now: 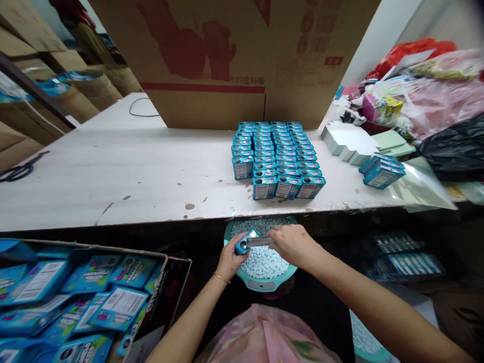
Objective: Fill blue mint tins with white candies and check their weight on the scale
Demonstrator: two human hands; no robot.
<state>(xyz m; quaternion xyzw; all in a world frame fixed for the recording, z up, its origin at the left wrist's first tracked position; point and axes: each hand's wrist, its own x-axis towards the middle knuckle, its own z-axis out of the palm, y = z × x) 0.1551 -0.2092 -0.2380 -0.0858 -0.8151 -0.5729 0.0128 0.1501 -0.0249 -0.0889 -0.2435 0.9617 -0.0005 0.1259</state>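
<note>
My left hand (231,257), with a gold bracelet at the wrist, is closed round a small blue tin (252,233). In my right hand (293,244) is a narrow, greyish see-through scoop (259,242). Its far end rests at the top of the tin, over the dark opening. Both hands are above a turquoise basin (260,285) full of small pale blue candies (266,264). Whether any candies lie in the scoop or tin I cannot tell.
Rows of blue tins (278,156) stand on the white table (151,171), before a large carton (242,60). A few tins (382,171) stand farther right near stacked white cards (348,141). An open box (162,272) of blue tins is at lower left; scissors (18,171) lie above it.
</note>
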